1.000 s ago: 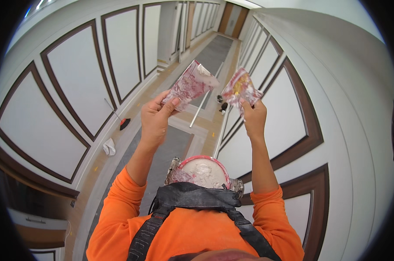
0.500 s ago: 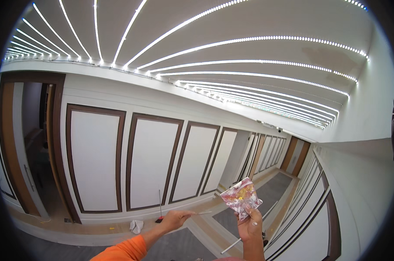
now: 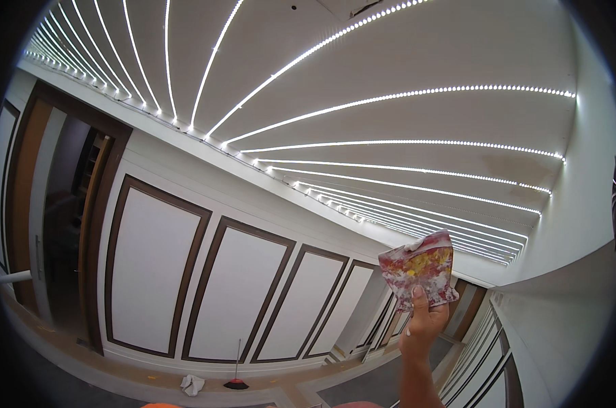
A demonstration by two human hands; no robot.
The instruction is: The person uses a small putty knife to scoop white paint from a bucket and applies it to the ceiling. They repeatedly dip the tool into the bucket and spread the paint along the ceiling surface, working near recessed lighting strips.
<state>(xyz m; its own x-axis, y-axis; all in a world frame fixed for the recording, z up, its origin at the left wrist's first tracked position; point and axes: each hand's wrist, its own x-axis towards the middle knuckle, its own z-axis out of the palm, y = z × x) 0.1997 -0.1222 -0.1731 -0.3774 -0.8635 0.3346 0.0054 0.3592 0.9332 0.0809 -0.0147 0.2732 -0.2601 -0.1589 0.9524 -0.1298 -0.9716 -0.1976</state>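
Note:
My right hand (image 3: pixel 422 323) is raised at the lower right, thumb across the front of a flat, roughly four-sided red and yellow piece (image 3: pixel 419 268). White paste is smeared over it, with a thicker white streak along its top edge. Whether it is a spreader or a folded packet I cannot tell. It is held up toward the ceiling's light strips (image 3: pixel 389 144), without touching them. White specks show on the fingers. My left hand is out of the picture; only a bit of orange sleeve (image 3: pixel 162 406) shows at the lower edge.
White wall panels (image 3: pixel 160 262) with dark brown frames line the left side, beside an open doorway (image 3: pixel 66 224). On the floor lie a crumpled white cloth (image 3: pixel 192 385) and a red and black broom or dustpan (image 3: pixel 236 384) with a thin upright handle. A white wall rises on the right.
My right hand has risen with the smeared piece. My left hand, which held a thin tool beside it, has left the picture. The view has tilted up toward the ceiling.

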